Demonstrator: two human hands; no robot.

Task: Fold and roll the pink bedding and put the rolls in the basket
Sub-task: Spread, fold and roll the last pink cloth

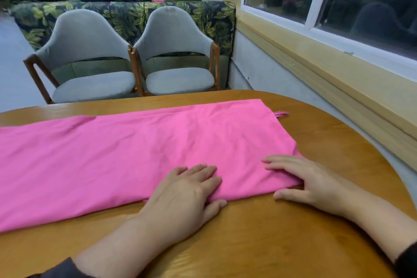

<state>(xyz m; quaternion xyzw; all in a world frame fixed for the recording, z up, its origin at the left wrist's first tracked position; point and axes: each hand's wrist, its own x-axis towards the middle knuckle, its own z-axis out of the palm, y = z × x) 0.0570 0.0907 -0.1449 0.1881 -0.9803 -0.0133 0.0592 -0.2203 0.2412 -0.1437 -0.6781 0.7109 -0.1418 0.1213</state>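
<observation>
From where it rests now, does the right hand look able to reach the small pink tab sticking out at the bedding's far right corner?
Probably yes. The right hand rests on the pink bedding near corner; only bare table lies between it and the tab.

The rounded wooden bench (259, 244) carries pink bedding (112, 153), folded into a long flat band stretching leftward from under both hands' fingers.

Both hands, left (184, 189) and right (302, 178), press flat on pink bedding (112, 156) spread across the wooden table (270, 244).
</observation>
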